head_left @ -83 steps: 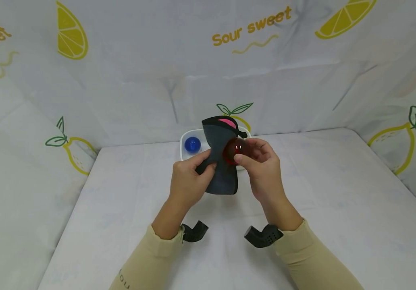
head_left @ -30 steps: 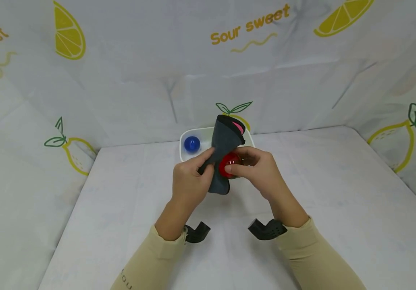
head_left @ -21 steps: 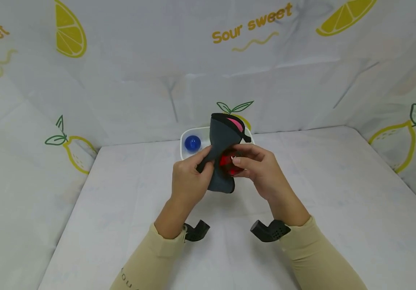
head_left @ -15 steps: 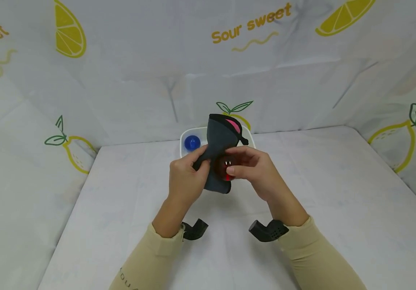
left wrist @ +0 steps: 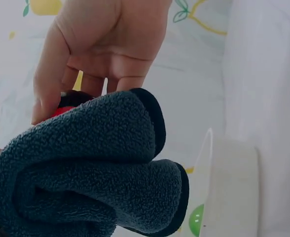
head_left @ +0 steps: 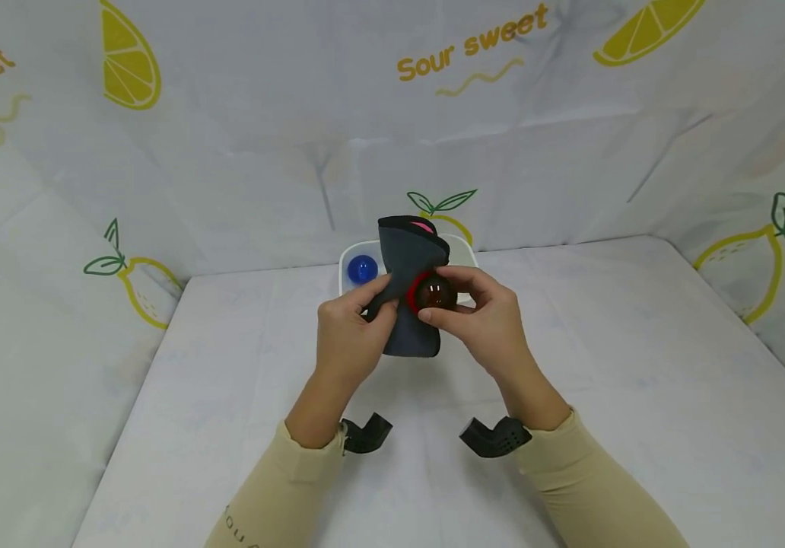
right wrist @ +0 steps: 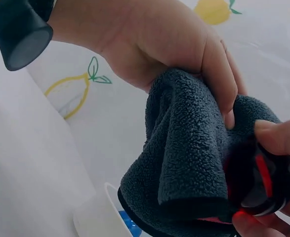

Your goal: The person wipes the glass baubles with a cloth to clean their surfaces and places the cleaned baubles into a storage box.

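A dark blue-grey towel (head_left: 414, 335) with black edging and a pink patch near its top is held bunched at the middle. My left hand (head_left: 350, 329) pinches it between thumb and fingers. On its right side, a glossy ball (head_left: 436, 292), red at the rim and dark brown toward the camera, touches the cloth. My right hand (head_left: 491, 320) grips that ball, thumb below and fingers above. Seen from the right wrist, the ball (right wrist: 266, 182) is dark with a red streak, partly behind the towel (right wrist: 194, 158). The left wrist view shows the towel's thick folds (left wrist: 85, 143) covering most of the ball.
Behind the towel stands a white tub (head_left: 462, 253), with a blue ball (head_left: 362, 269) in its left part. Black camera mounts (head_left: 367, 434) sit at both wrists. A white cloth with lemon prints covers the table (head_left: 249, 365) and walls.
The red ball has turned and slid up and down against the towel; its dark side now faces the camera. The towel's top has swung left since a second ago. Both hands keep their hold.
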`<state>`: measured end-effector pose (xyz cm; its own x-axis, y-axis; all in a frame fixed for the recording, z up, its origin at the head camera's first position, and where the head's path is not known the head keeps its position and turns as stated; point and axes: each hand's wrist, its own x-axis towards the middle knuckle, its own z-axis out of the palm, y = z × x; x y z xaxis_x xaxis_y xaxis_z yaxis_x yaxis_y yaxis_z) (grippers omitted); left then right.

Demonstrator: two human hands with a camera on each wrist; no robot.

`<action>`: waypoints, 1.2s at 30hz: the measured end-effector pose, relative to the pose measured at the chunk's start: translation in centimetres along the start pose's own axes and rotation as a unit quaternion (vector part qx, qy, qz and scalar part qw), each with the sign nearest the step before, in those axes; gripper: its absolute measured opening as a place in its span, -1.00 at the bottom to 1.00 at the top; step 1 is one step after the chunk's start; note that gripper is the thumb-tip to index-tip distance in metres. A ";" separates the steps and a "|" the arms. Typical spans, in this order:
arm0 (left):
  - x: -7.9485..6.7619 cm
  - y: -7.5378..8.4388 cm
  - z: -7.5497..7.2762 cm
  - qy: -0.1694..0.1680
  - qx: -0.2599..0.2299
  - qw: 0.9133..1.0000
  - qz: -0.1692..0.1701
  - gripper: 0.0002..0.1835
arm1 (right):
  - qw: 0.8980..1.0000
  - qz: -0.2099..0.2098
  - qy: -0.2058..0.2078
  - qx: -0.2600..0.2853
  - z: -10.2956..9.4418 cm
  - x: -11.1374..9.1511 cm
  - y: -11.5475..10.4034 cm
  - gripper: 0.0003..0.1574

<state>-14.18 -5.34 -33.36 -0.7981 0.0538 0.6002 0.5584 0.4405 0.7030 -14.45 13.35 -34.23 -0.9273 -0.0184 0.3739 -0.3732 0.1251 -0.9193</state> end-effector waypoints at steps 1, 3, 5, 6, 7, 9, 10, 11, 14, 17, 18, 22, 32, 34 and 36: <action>0.0 0.1 0.0 -0.005 -0.010 1.000 -0.006 -0.70 | 1.000 0.000 0.015 -0.001 0.0 0.1 0.0 -0.36; -0.1 0.1 0.2 -0.014 -0.029 0.999 -0.014 -0.70 | 0.999 0.006 0.041 0.001 -0.1 0.2 0.1 -0.38; -0.2 0.2 0.3 -0.021 -0.049 0.998 -0.017 -0.70 | 0.998 0.017 0.060 0.011 -0.1 0.2 0.2 -0.38; -0.2 0.2 0.4 -0.024 -0.060 0.998 -0.019 -0.70 | 0.997 0.022 0.067 0.020 -0.1 0.3 0.2 -0.38; -0.2 0.2 0.4 -0.027 -0.071 0.997 -0.020 -0.70 | 0.997 0.027 0.072 0.033 -0.1 0.3 0.1 -0.39; -0.1 0.1 0.4 -0.030 -0.088 0.995 -0.025 -0.68 | 0.995 0.041 0.074 0.061 0.0 0.3 0.1 -0.39; -0.1 0.1 0.4 -0.032 -0.095 0.995 -0.029 -0.67 | 0.993 0.047 0.074 0.076 0.1 0.3 0.1 -0.39; -0.1 0.1 0.4 -0.034 -0.099 0.994 -0.034 -0.66 | 0.992 0.053 0.073 0.089 0.2 0.3 0.1 -0.39; -0.1 0.2 0.3 -0.036 -0.100 0.993 -0.046 -0.63 | 0.990 0.065 0.068 0.109 0.4 0.1 0.1 -0.38; -0.1 0.2 0.3 -0.032 -0.088 0.994 -0.050 -0.63 | 0.993 0.052 0.062 0.086 0.6 0.0 0.2 -0.34; -0.1 0.2 0.3 -0.028 -0.085 0.995 -0.050 -0.63 | 0.995 0.042 0.056 0.074 0.7 -0.1 0.2 -0.32; 0.0 -0.1 0.5 0.000 -0.081 0.995 -0.057 -0.66 | 0.999 -0.008 0.014 0.033 0.9 -0.2 0.1 -0.16; 0.2 -0.4 0.1 0.035 -0.086 0.993 -0.068 -0.68 | 0.999 -0.036 -0.027 -0.012 0.6 -0.3 -0.2 -0.23; 0.2 -0.3 0.0 0.032 -0.081 0.994 -0.065 -0.69 | 0.999 -0.024 -0.037 -0.016 0.4 -0.3 -0.2 -0.27; 0.2 -0.3 0.0 0.031 -0.075 0.995 -0.060 -0.68 | 0.999 -0.014 -0.045 -0.023 0.2 -0.3 -0.2 -0.30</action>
<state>-14.48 -5.47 -33.49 -0.8482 -0.0485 0.5275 0.4909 0.3022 0.8171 -14.14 13.12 -34.21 -0.9160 -0.1109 0.3857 -0.3998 0.1685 -0.9010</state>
